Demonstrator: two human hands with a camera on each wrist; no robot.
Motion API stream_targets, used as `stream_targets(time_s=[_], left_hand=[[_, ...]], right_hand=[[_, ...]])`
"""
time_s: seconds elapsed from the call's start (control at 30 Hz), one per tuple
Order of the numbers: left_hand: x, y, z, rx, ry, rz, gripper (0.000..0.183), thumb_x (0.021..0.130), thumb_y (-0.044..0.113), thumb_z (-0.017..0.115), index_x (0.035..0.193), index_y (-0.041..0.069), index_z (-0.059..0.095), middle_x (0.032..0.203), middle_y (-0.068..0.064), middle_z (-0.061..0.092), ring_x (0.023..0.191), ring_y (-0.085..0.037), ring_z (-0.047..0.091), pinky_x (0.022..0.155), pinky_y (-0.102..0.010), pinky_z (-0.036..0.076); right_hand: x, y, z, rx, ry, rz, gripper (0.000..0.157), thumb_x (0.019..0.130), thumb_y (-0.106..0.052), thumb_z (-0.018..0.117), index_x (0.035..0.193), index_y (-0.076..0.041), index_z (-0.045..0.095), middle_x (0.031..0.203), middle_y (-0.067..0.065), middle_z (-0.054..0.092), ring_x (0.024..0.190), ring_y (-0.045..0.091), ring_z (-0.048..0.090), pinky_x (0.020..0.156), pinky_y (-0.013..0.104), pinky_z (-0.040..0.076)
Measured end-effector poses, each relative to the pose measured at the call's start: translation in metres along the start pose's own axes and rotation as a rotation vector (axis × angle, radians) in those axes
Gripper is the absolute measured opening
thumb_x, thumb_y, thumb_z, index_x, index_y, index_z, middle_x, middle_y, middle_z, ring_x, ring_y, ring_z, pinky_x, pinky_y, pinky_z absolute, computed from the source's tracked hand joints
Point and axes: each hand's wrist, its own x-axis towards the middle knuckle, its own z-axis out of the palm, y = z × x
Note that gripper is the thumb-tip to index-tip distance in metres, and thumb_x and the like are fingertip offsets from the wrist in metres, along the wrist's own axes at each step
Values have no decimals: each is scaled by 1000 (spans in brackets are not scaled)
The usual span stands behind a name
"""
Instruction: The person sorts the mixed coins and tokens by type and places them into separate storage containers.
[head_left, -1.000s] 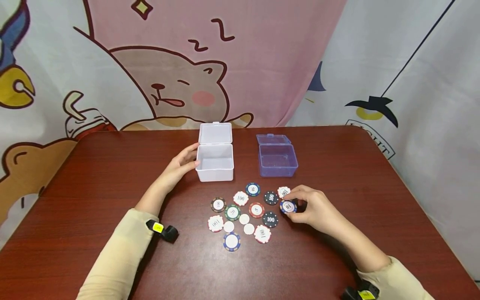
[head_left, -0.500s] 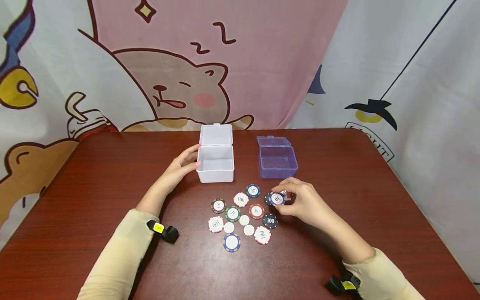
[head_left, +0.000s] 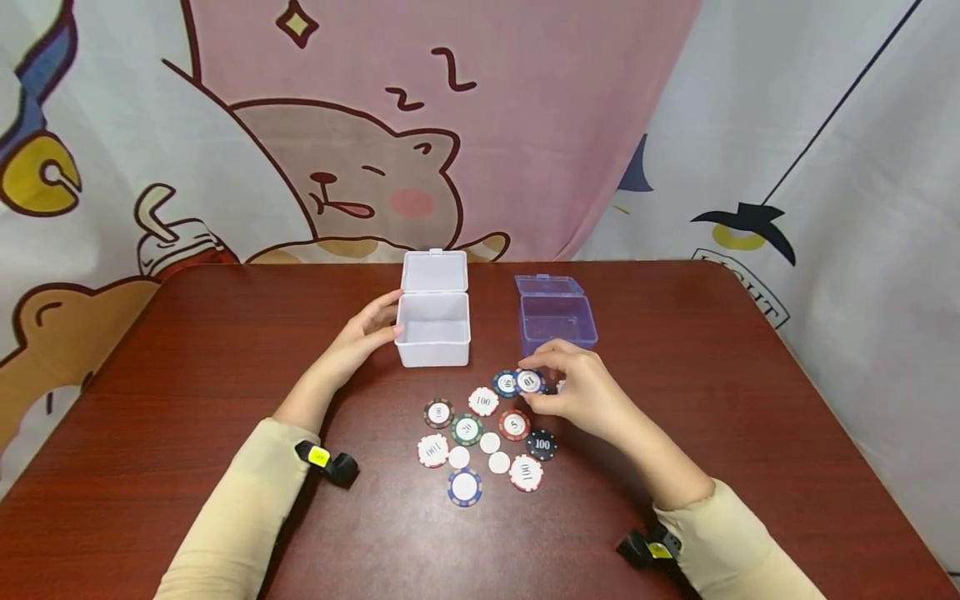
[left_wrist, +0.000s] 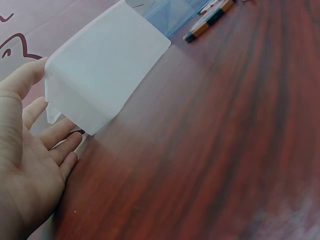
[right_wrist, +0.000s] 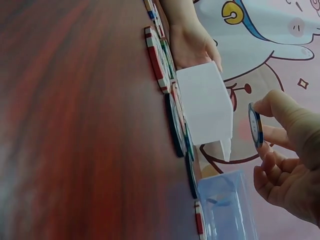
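Observation:
My left hand [head_left: 361, 343] rests against the left side of an open white plastic box [head_left: 433, 353]; in the left wrist view its thumb touches the box's edge and the other fingers lie fairly straight beside it. Between thumb and fingers, my right hand [head_left: 581, 385] pinches a blue-rimmed poker chip [head_left: 529, 382] marked 10. The right wrist view shows this chip [right_wrist: 255, 125] held up off the table. In the head view it overlaps a blue chip [head_left: 506, 383] marked 50. The right hand partly hides chips beneath it and the front of a clear blue box [head_left: 558, 320].
Several poker chips lie flat on the brown table [head_left: 375, 533], among them a red one [head_left: 514, 425], a green one [head_left: 467, 429] and a black one [head_left: 542, 444]. Small white discs [head_left: 490, 442] lie among them. A patterned curtain [head_left: 555, 125] hangs behind the table.
My right hand has carried the blue-rimmed chip from the right of the chip group leftward and away from me, toward the boxes. My left hand has stayed at the white box.

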Motion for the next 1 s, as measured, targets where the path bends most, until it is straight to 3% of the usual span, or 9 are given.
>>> stream_targets(time_s=[0.37, 0.6, 1.0], left_hand=[[-1, 2, 1, 11, 7, -1, 60, 94, 10, 56, 149, 8, 31, 140, -23, 44, 128, -35, 40, 102, -48, 30], [0, 0, 1, 5, 15, -9, 60, 94, 9, 56, 149, 7, 31, 140, -24, 43, 128, -36, 40, 103, -49, 29], [0, 0, 1, 5, 16, -8, 60, 94, 9, 56, 149, 7, 31, 140, -24, 44, 129, -36, 40, 104, -50, 29]], right_hand=[[23, -9, 11, 5, -1, -12, 39, 66, -7, 83, 103, -3, 73, 94, -2, 63, 73, 11, 52, 61, 26, 44], [42, -15, 19, 2, 14, -67, 36, 66, -8, 82, 101, -3, 73, 92, -1, 63, 70, 10, 51, 60, 26, 43], [69, -20, 29, 26, 51, -73, 32, 67, -7, 80, 98, -2, 73, 90, 2, 61, 70, 11, 51, 61, 26, 43]])
